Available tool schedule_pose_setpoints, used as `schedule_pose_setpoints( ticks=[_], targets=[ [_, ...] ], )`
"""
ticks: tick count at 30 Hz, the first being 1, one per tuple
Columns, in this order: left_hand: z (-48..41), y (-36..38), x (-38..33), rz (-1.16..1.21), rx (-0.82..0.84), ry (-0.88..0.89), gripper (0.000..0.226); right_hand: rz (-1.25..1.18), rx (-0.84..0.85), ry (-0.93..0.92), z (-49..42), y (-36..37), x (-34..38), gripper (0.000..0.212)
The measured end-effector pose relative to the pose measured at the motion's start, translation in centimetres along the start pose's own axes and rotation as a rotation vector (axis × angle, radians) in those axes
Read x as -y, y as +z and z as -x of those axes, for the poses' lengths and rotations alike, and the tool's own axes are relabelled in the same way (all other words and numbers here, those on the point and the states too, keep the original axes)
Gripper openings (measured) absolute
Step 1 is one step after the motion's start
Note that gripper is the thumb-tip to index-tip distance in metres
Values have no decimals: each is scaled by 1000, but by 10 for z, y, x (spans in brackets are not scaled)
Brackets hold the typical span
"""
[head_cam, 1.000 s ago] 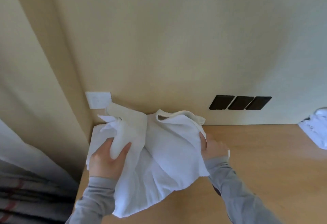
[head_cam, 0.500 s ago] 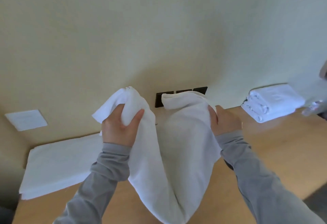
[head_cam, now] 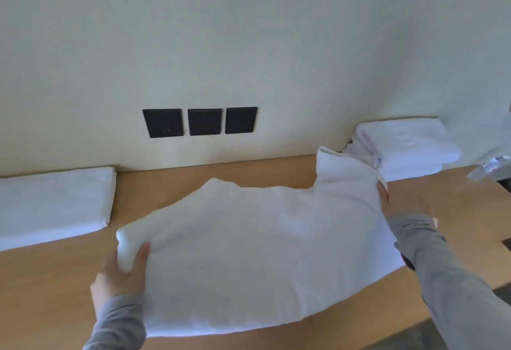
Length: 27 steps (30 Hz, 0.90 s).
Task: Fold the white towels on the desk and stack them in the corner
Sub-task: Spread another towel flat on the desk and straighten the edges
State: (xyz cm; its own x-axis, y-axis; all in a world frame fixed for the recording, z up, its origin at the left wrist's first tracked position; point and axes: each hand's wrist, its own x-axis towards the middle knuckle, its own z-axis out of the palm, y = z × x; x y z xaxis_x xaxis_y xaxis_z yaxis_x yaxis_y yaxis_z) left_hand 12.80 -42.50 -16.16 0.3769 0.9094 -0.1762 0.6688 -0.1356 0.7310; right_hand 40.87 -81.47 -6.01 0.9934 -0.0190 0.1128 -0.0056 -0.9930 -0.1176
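A loose white towel is spread across the middle of the wooden desk, its lower part draped toward the front edge. My left hand grips the towel's left corner low near the desk. My right hand grips its right corner, which stands raised above the desk. A flat folded white towel lies at the far left against the wall. A stack of folded white towels sits at the back right against the wall.
Three black wall sockets sit in the cream wall just above the desk. A blurred clear item lies at the far right edge of the desk. Bare wood shows between the left towel and the spread towel.
The towel, held bunched up in the air before, has been brought down and spread over the desk. My hands have moved apart, the left one lower. The view has swung right.
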Motion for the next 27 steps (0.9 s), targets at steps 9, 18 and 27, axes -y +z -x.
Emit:
schedule_pose_setpoints(
  ticks=[9, 18, 27],
  targets=[
    [-2, 32, 69, -301, 210, -409, 111, 358, 397, 10, 2, 118, -23, 64],
    [-16, 41, 47, -137, 98, -175, 49, 210, 599, -738, 84, 180, 141, 59],
    [-35, 33, 74, -108, 143, -281, 81, 112, 527, -834, 108, 191, 208, 54]
  ],
)
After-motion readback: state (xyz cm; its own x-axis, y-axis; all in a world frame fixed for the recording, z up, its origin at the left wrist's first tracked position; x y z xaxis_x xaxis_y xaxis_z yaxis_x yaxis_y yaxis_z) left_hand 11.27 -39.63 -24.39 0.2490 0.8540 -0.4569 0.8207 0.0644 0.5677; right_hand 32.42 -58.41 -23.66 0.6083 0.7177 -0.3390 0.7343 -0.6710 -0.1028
